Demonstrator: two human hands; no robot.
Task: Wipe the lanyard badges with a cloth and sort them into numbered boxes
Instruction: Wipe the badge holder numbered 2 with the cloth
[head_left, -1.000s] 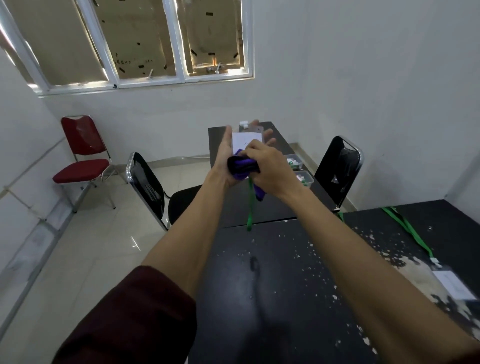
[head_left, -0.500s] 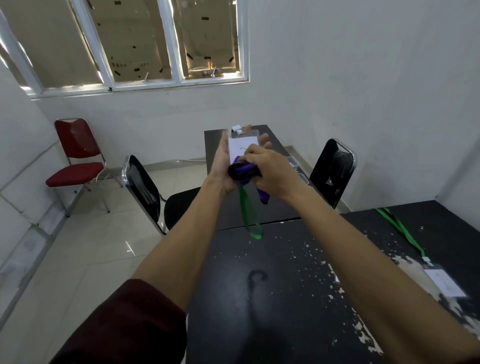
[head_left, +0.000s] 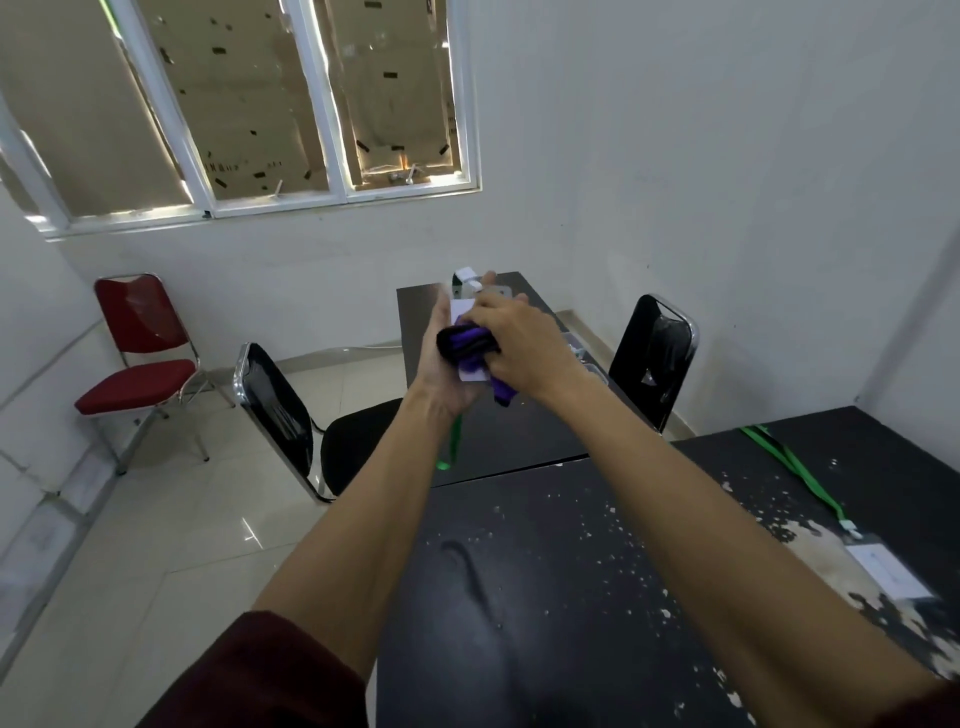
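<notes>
Badge (head_left: 459, 313) lies on flat left hand (head_left: 441, 366), fingers straight, as backing for the rub; raised over the table (head_left: 519, 597) | right hand (head_left: 524, 343) clenched around purple cloth (head_left: 469, 345), pressing it onto the badge | green lanyard (head_left: 454, 447) hangs free below; sorting not yet done

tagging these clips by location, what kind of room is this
Likely a plain office or meeting room: dark tables set end to end, a black chair at one, a red chair by the wall, and a covered window.
</notes>
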